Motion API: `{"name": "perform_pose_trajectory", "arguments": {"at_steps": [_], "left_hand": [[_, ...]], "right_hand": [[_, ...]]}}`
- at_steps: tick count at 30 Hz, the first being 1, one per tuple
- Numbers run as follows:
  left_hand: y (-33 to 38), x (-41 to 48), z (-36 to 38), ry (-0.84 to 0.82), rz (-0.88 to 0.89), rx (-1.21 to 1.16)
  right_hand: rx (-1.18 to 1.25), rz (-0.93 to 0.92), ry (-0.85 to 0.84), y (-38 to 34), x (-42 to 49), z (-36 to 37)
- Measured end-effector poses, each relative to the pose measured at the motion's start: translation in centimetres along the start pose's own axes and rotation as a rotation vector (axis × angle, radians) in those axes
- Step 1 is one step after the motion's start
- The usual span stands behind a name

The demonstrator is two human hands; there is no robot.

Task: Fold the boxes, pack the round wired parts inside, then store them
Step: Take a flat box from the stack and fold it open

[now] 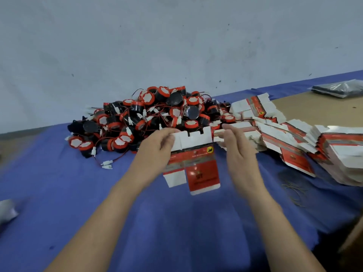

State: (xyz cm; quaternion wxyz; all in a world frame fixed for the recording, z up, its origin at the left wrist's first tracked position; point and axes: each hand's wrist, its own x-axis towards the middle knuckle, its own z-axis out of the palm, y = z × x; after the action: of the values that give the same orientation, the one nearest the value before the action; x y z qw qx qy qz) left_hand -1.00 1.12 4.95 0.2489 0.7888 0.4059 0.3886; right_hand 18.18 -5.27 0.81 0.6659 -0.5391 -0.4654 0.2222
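Fingers (170, 137): left hand (157, 143) pinched the flat box (196, 160) by its far left flap; right hand (238, 143) loosely spread just beside it, contact unclear.
Desk (78, 193): blue-covered.
Parts pile (157, 112): heaped just beyond the box, nearer the left hand.
Box stack (294, 138): right of the right hand.
Box axis: pointed away from the person.
Print: too blurred to read.

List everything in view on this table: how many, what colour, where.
round wired parts: a large pile, black with red-and-white tops, far centre
flat box: one, red and white, held at centre
box stacks: many, red and white, right
cloth: one, blue, over the table
plastic bag: one, dark, far right
rubber bands: a few, tan, right on cloth
left hand: one, grips the flat box's upper left corner
right hand: one, by its right edge, grip unclear
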Motion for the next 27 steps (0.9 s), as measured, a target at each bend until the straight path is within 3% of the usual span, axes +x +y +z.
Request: {"name": "perform_pose_trajectory", "arguments": {"at_steps": [3, 8, 13, 18, 23, 27], "left_hand": [[0.3, -1.3, 0.1, 0.065, -0.005, -0.095], [1.0, -3.5, 1.8, 0.104, -0.008, -0.359], [1.3, -4.5, 2.3, 0.192, -0.064, -0.529], [1.2, -5.7, 2.0, 0.089, -0.092, -0.606], [1.0, -6.3, 1.0, 0.075, -0.078, -0.683], [1.1, -6.8, 1.4, 0.022, -0.048, -0.653]], "right_hand": [[-0.065, 0.013, -0.146, 0.0, -1.2, 2.5], [-0.019, 0.051, -0.030, -0.1, -0.9, 4.1], [-0.021, 0.051, -0.079, -0.2, -1.0, 4.9], [-0.121, -0.011, -0.153, -0.1, -2.5, 5.9], [-0.054, -0.016, -0.300, -0.4, -3.7, 7.1], [0.051, 0.028, -0.272, 0.2, -3.9, 7.1]]}}
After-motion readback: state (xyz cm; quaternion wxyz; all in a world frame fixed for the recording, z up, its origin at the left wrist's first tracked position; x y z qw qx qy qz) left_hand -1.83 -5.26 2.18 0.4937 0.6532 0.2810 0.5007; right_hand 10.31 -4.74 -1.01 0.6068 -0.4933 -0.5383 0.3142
